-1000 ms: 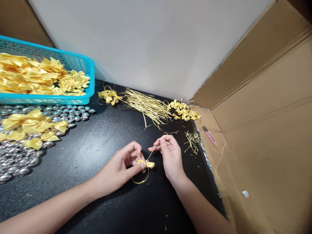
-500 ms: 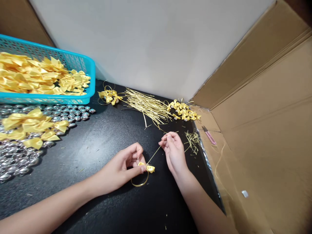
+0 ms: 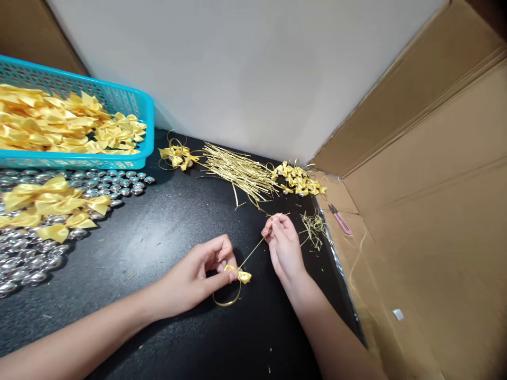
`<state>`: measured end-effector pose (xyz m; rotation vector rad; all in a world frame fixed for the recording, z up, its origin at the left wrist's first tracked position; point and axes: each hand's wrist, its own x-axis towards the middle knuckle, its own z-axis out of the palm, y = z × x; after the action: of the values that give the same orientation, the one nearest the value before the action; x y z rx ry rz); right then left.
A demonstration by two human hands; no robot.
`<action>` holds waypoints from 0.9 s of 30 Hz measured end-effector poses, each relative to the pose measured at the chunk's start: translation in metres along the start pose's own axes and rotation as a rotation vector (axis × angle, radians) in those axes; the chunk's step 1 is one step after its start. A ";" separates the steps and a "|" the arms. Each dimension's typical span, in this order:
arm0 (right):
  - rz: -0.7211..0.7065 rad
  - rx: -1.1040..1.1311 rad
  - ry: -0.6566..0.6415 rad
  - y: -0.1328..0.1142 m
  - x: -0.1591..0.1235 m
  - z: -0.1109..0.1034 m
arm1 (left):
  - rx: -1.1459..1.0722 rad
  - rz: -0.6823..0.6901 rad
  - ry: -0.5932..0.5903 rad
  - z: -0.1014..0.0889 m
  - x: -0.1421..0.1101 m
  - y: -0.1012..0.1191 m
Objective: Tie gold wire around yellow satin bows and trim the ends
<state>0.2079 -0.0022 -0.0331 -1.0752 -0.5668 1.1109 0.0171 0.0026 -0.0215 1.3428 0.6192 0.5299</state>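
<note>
Between thumb and fingers, my left hand pinches a small yellow ribbon bow just above the black table. A loop of gold cord hangs below the bow. From the bow a straight length of gold cord runs up and right to my right hand, whose thumb and fingers are closed on its end. The cord looks taut. Just beyond my right hand lies a pile of cut gold cord strips. Part of the bow is hidden by my left fingers.
A turquoise basket of yellow bows stands at the left, with silver heart-shaped beads and larger bows before it. Finished-looking bows and cord scraps lie at right. Pink-handled snips rest on cardboard beyond the table edge.
My right hand has shifted slightly right, drawing the cord end a little farther from the bow. My left hand stays nearly in place with its pinch on the bow.
</note>
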 end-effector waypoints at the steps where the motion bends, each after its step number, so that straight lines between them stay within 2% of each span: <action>1: 0.002 0.004 0.004 0.000 0.000 0.000 | -0.001 0.002 0.003 0.000 0.000 0.000; 9: 0.046 0.035 0.022 -0.003 0.001 -0.001 | -0.053 0.004 0.021 -0.001 0.001 -0.002; 17: 0.067 0.057 -0.021 -0.019 -0.009 0.004 | -0.067 -0.020 0.099 0.001 0.003 -0.003; 22: 0.108 0.115 -0.112 -0.028 -0.017 0.008 | 0.035 -0.054 0.098 0.001 0.001 -0.003; 27: 0.147 0.166 -0.175 -0.035 -0.020 0.009 | 0.043 -0.059 0.081 0.001 0.002 -0.004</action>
<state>0.2078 -0.0187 0.0043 -0.8916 -0.5293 1.3663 0.0193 0.0023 -0.0255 1.3441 0.7380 0.5271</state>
